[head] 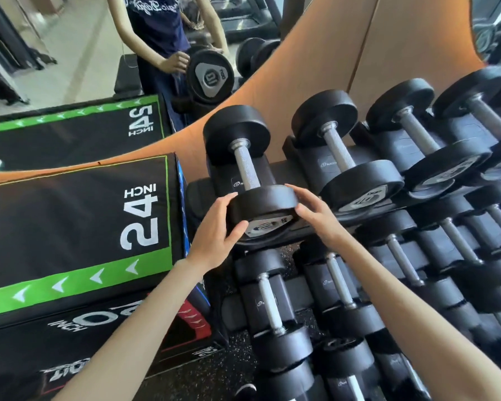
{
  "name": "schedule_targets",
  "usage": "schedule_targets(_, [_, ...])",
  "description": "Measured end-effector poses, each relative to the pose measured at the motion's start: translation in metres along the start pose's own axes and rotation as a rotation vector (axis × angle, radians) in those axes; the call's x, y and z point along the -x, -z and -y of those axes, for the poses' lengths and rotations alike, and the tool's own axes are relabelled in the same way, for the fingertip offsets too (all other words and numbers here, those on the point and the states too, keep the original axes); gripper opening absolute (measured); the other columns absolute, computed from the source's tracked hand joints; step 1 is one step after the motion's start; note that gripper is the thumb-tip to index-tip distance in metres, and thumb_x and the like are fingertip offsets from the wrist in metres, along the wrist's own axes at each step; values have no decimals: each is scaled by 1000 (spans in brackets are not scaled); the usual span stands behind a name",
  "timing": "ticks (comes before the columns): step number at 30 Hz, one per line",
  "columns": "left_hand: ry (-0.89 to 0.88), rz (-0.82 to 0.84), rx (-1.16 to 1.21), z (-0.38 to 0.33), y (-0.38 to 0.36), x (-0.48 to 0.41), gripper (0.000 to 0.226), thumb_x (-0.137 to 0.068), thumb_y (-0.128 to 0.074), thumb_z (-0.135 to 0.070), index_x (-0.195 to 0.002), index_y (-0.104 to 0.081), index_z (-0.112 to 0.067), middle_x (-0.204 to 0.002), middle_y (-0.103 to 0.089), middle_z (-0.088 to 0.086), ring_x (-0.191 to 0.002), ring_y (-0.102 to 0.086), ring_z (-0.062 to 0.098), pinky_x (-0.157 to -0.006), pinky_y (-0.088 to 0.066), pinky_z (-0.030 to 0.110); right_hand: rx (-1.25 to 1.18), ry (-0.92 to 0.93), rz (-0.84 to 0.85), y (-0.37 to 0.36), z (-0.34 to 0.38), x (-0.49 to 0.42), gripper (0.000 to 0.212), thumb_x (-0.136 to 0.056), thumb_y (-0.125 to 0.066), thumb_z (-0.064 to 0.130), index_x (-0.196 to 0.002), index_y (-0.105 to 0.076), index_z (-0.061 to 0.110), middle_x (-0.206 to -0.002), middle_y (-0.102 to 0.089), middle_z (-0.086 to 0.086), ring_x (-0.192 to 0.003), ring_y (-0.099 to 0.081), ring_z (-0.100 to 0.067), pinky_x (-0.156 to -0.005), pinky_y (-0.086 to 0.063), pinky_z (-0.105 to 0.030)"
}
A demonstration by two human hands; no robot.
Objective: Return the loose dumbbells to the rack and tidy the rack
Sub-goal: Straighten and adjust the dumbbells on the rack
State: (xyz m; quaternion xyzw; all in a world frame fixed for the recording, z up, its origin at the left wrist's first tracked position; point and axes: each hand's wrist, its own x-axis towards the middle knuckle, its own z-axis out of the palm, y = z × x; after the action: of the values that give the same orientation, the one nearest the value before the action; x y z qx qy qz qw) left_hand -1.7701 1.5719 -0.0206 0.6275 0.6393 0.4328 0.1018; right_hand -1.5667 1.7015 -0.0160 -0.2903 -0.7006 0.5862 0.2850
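Note:
A black dumbbell with a knurled steel handle lies in the leftmost cradle of the rack's top tier. Its near head, with a silver end cap, points toward me. My left hand grips the left side of that near head, fingers on top and thumb under the face. My right hand grips its right side the same way. More black dumbbells fill the top tier to the right, and others lie on the lower tiers.
A black and green plyo box marked 24 INCH stands directly left of the rack. A wall mirror behind reflects me and the dumbbell. An orange wall panel runs behind the rack. Speckled rubber floor shows below.

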Motion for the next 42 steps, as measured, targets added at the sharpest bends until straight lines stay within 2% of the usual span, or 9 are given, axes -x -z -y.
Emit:
schedule_targets(4, [-81,24,-217,-24,-6,-24,70,-83,-47,-59,-133,-47,-11,-127,-54,2,-120,-47,16,-95,-36,22,-127,-82,-20,-7,-27,0,71,-67,-71,59,-125,-49,25,-123,-59,6,-114,-54,-6,-95,-40,-24])
schedule_targets(7, [-150,-166,-267,-26,-22,-32,64,-81,-55,-60,-118,-58,-8,-111,-63,3,-105,-56,17,-83,-47,28,-170,-86,-51,-11,-33,0,70,-69,-69,59,-125,-48,24,-122,-58,5,-113,-54,-4,-94,-40,-23])
schedule_targets(13, [-170,-308,-99,1,-23,-22,59,-87,-56,-55,-112,-58,-2,-104,-61,7,-97,-56,18,-88,-44,25,-71,-7,-29,-17,-12,-3,63,-68,-64,45,-121,-48,15,-116,-58,-6,-104,-56,-11,-89,-43,-24])
schedule_targets(18, [-70,-432,111,21,-35,-7,54,-91,-45,-59,-116,-47,-11,-107,-50,1,-102,-47,6,-93,-38,21,381,59,-10,-16,22,-9,64,-65,-66,61,-115,-50,25,-102,-49,-4,-92,-52,-17,-83,-42,-30])
schedule_targets(24, [140,-621,217,37,-61,2,52,-88,-29,-69,-115,-44,-27,-109,-51,-1,-98,-49,18,-87,-41,38,915,163,-34,-33,65,-12,69,-64,-63,73,-113,-53,26,-94,-43,3,-96,-42,-15,-68,-41,-32])
schedule_targets(29, [433,-623,363,48,-84,10,70,-88,-35,-62,-121,-45,-2,-111,-53,28,-100,-52,44,-89,-43,60,1212,360,-120,-56,68,-19,75,-63,-44,80,-105,-58,19,-90,-45,-4,-86,-43,-22,-52,-32,-27])
schedule_targets(31, [410,-507,328,44,-79,11,52,-87,-34,-45,-122,-44,-8,-113,-53,25,-103,-51,41,-92,-42,58,1109,335,-95,-53,61,-16,73,-65,-52,78,-111,-57,21,-96,-47,-2,-91,-43,-21,-57,-38,-28])
schedule_targets(37, [197,-212,87,25,-41,21,58,-88,-43,-42,-132,-43,-5,-126,-52,7,-114,-47,21,-98,-33,28,280,93,72,-13,31,-8,61,-72,-64,50,-127,-46,32,-125,-52,6,-119,-46,-7,-100,-36,-27])
schedule_targets(42, [19,-179,177,1,-28,-4,59,-83,-59,-38,-131,-45,-7,-130,-48,3,-123,-45,14,-106,-33,26,132,50,63,-15,15,-5,54,-77,-59,41,-126,-46,23,-125,-52,1,-112,-51,-8,-95,-39,-21])
